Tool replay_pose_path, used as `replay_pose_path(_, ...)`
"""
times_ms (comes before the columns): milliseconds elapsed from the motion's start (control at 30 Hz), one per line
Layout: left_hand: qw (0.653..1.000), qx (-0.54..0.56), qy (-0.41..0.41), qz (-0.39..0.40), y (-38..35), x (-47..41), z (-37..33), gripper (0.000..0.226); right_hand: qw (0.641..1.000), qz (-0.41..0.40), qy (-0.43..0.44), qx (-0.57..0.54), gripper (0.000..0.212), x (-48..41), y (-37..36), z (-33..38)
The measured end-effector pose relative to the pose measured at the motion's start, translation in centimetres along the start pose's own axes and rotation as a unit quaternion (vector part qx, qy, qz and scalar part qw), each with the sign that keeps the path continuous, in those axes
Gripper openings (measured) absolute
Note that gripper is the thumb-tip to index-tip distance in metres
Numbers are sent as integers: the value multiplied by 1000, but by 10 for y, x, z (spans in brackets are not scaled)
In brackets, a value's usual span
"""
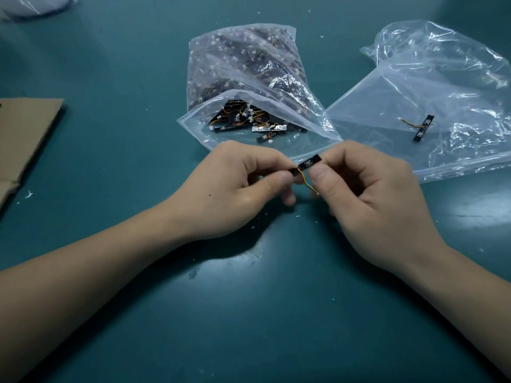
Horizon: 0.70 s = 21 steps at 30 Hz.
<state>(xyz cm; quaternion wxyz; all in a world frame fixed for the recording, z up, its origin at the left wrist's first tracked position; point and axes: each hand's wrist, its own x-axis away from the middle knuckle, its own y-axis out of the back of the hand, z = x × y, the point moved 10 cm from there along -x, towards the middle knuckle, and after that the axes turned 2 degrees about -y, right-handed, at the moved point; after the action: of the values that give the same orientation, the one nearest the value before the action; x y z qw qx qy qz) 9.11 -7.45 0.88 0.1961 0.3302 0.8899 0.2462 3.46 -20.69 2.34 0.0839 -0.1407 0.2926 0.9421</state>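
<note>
Head view: left hand [237, 189] and right hand [367, 194], fingers curled, pinch opposite ends of black strip [309, 163].

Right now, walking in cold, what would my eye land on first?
Dead centre, the left hand and right hand pinch a small black circuit strip between them, thin wires dangling below. Behind them lies an open clear bag stuffed with the same strips. To the right is a nearly empty bag holding one strip.
</note>
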Motion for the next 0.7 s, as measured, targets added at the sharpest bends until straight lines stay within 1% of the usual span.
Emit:
replay_pose_path(67,999,-2,9,36,-5,0,0,17,1000,22,-12,-14,9,1,-3,-3)
replay_pose_path(133,999,0,14,49,-7,1,2,18,999,35,-10,9,13,1,-6,-3)
replay_pose_path(267,999,24,29,-9,2,-1,7,14,999,23,-7,37,16,0,-4,-3)
replay_pose_path(433,998,16,8,-60,10,1,2,13,999,23,-23,34,18,-1,-5,-7)
replay_pose_path(633,999,1,8,-50,9,0,0,14,1000,17,-21,14,16,-2,-3,-4)
replay_pose_path(700,999,4,11,-53,10,0,1,15,998,45,-28,31,18,-7,-9,-4)
